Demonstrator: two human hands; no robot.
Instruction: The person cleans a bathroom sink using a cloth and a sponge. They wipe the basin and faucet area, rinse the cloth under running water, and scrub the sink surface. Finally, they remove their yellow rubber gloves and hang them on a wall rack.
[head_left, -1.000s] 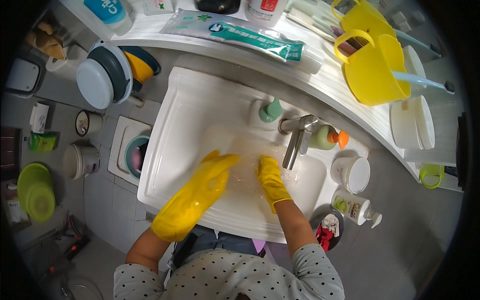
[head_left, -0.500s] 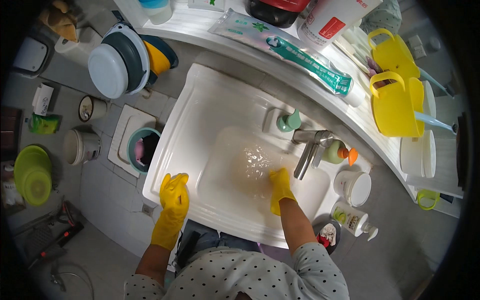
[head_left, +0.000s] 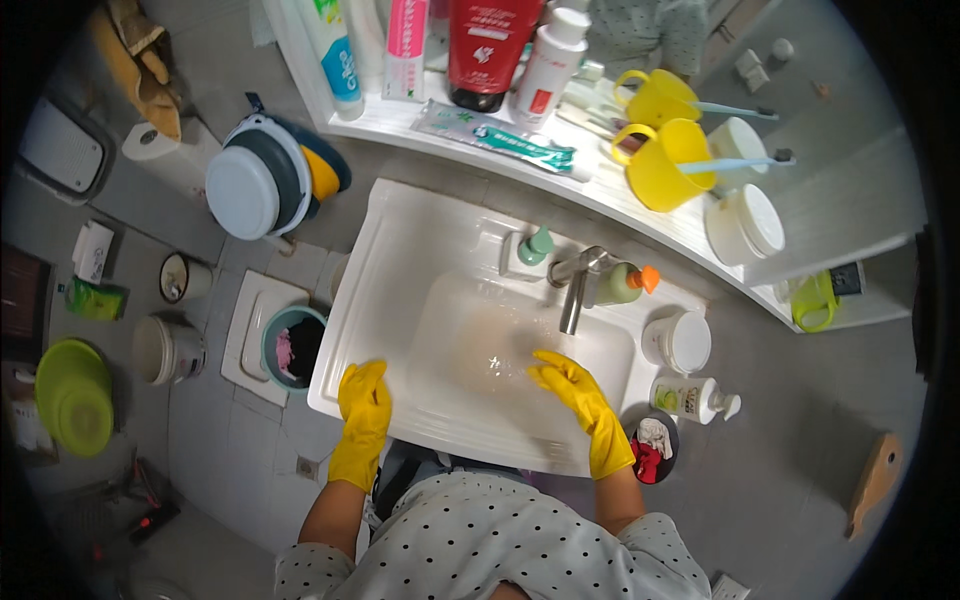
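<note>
Both my hands wear yellow rubber gloves. My left hand (head_left: 364, 412) is over the front left rim of the white sink (head_left: 400, 235), its fingers loosely bent and nothing seen in them. Over the right part of the basin hangs my right hand (head_left: 582, 408), fingers stretched and slightly apart, holding nothing. Cloudy water (head_left: 480, 345) with ripples and bright glints lies in the basin. A metal faucet (head_left: 573, 300) points into it from the back right, just beyond my right fingertips; no stream shows from its spout.
Behind the faucet stand a green pump bottle (head_left: 622, 285) and a soap dispenser (head_left: 537, 247). A white tub (head_left: 680, 342) and a white pump bottle (head_left: 690, 398) line the right edge. Above, a white shelf (head_left: 410, 118) carries tubes and yellow cups (head_left: 660, 165). A teal bucket (head_left: 270, 350) with cloths stands left.
My right hand has come up from the water and back toward the right, its fingers spreading. My left fingers have loosened slightly. The view has shifted, showing more of the shelf.
</note>
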